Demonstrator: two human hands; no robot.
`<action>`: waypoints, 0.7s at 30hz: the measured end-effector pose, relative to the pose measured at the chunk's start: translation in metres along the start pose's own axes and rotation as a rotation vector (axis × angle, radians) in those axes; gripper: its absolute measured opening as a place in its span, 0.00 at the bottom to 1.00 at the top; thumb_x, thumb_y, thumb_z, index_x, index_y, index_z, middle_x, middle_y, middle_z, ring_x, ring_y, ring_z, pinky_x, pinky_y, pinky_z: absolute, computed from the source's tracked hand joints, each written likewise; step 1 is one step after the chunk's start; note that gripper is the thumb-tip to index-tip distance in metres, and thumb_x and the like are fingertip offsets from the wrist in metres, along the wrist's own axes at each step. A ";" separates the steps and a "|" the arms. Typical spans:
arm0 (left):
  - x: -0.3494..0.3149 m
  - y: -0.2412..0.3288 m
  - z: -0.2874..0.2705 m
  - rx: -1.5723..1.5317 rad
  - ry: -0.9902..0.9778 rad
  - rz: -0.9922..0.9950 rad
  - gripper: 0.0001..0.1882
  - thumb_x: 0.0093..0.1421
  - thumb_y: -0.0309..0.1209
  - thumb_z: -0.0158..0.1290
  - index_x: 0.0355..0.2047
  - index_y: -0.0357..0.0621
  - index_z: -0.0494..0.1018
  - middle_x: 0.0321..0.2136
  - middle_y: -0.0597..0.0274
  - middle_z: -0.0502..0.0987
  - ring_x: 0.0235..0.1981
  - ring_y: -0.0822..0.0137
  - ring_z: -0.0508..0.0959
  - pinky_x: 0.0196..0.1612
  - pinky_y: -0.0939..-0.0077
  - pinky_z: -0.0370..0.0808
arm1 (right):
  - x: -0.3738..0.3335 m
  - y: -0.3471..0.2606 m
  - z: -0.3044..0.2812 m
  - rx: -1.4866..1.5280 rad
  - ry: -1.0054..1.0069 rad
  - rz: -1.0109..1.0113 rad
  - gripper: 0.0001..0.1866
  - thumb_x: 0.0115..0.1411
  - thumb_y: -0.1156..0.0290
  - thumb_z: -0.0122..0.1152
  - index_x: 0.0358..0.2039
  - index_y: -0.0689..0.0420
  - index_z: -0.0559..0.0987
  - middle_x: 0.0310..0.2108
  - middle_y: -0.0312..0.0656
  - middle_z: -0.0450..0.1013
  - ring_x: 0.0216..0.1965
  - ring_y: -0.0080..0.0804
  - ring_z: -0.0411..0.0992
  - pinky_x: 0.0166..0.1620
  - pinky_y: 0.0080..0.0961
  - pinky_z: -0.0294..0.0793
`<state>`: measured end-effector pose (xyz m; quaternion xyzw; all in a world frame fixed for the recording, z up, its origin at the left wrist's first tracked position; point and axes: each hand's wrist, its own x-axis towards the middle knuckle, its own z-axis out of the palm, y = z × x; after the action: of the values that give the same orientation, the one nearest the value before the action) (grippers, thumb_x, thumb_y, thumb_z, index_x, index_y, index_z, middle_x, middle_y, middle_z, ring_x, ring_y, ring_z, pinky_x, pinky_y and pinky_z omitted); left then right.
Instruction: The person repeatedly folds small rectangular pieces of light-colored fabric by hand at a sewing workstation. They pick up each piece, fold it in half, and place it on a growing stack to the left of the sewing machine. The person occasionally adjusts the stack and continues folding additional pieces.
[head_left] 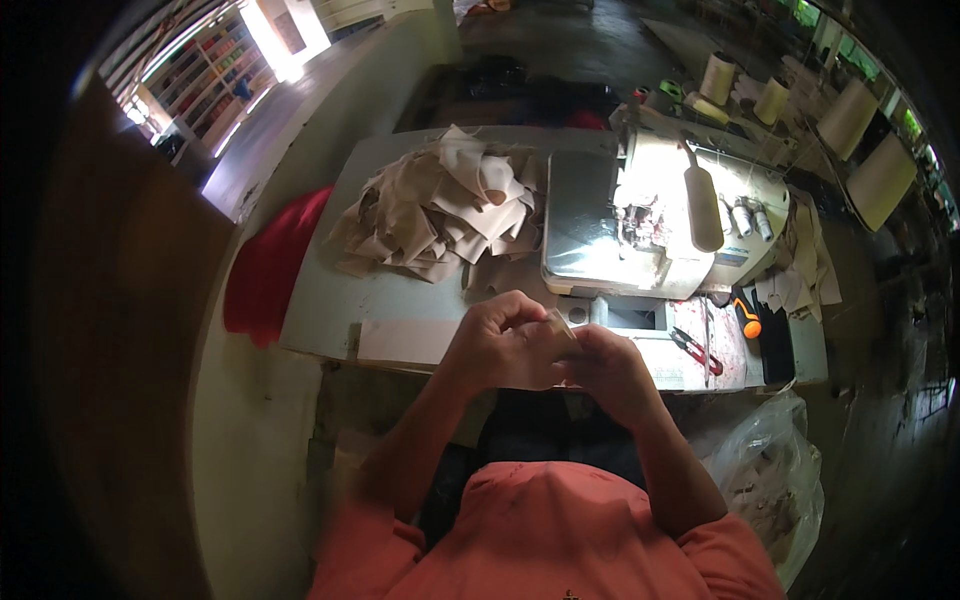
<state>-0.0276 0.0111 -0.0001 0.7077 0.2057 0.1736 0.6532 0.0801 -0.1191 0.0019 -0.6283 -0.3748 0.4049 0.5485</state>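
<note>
Thin beige cloth piece (556, 346): likely light, soft, limp; best pinched by edges
Left hand (505, 345): gripping it
Right hand (612, 372): gripping it too

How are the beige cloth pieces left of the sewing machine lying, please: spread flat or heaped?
Heaped: the beige cloth pieces overlap in a loose mound, their edges and folds pointing various ways.

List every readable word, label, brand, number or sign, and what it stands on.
No text can be quoted reliably.
Sewing machine: dark lettering on its front, blurred.
Pale printed surface by the red snips: lines too small to read.
Coral shirt: dark mark, cut off by the lower edge.
Held cloth piece: none visible.
</note>
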 end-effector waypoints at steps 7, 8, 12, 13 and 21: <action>0.014 0.013 0.014 -0.018 0.065 0.026 0.07 0.51 0.30 0.51 0.26 0.39 0.69 0.21 0.71 0.70 0.23 0.83 0.66 0.26 0.88 0.65 | -0.006 0.002 -0.010 0.067 0.078 0.006 0.08 0.51 0.73 0.52 0.29 0.66 0.70 0.20 0.40 0.71 0.22 0.22 0.70 0.27 0.17 0.69; 0.019 0.016 0.016 0.008 0.059 0.040 0.07 0.51 0.30 0.51 0.26 0.38 0.70 0.20 0.70 0.70 0.23 0.82 0.66 0.26 0.88 0.65 | -0.006 0.000 -0.013 0.068 0.085 -0.004 0.08 0.51 0.73 0.51 0.28 0.66 0.70 0.20 0.40 0.71 0.22 0.23 0.70 0.27 0.17 0.69; 0.045 0.017 0.024 0.279 0.053 0.180 0.08 0.50 0.31 0.51 0.26 0.38 0.70 0.19 0.69 0.71 0.22 0.82 0.67 0.25 0.86 0.66 | 0.001 0.003 -0.025 0.252 0.125 -0.014 0.08 0.53 0.71 0.49 0.26 0.64 0.70 0.20 0.40 0.70 0.22 0.24 0.70 0.26 0.17 0.70; 0.056 0.012 0.029 0.359 0.072 0.241 0.08 0.49 0.30 0.52 0.25 0.37 0.70 0.18 0.67 0.71 0.20 0.81 0.67 0.24 0.86 0.66 | 0.005 0.009 -0.028 0.348 0.135 -0.007 0.08 0.54 0.71 0.49 0.25 0.63 0.70 0.21 0.40 0.70 0.22 0.24 0.70 0.25 0.17 0.70; 0.098 -0.016 0.043 0.930 -0.008 0.778 0.10 0.43 0.25 0.52 0.30 0.43 0.72 0.23 0.59 0.68 0.27 0.62 0.70 0.29 0.71 0.68 | 0.029 0.061 -0.039 0.445 0.293 0.055 0.07 0.53 0.72 0.51 0.29 0.63 0.70 0.25 0.38 0.69 0.23 0.26 0.71 0.25 0.16 0.68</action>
<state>0.0775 0.0260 -0.0216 0.9429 -0.0163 0.2888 0.1650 0.1289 -0.1146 -0.0587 -0.5543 -0.1759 0.3967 0.7103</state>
